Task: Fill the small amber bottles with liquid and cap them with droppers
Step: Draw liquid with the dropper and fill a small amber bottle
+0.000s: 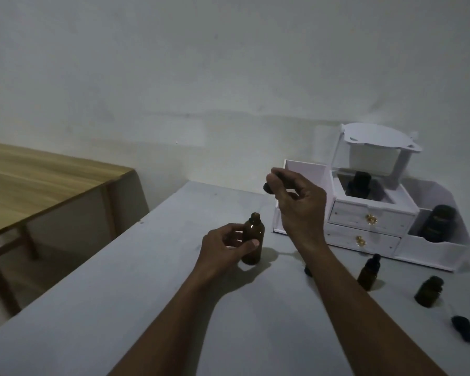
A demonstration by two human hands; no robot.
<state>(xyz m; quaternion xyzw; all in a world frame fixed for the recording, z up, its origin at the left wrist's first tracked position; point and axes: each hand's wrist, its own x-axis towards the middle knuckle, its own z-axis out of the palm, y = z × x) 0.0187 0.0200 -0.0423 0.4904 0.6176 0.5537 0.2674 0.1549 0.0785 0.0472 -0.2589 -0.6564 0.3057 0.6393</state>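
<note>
An uncapped amber bottle [253, 238] stands upright on the white table [147, 294], gripped at its side by my left hand [223, 249]. My right hand [296, 196] is raised above and to the right of it, pinching a black dropper cap [269, 185] between thumb and fingers. Two smaller amber bottles sit on the table to the right: one capped with a dropper [368, 272], one with an open neck [429, 291]. A loose black dropper [462, 328] lies near the right edge. Another dark piece [307, 270] shows beside my right forearm.
A white drawer organiser [369, 221] stands at the back right, holding a dark bottle [360, 185] in its middle bay and a larger dark bottle [440, 223] in the right bay. A wooden table [38, 185] stands to the left. A grey wall is behind.
</note>
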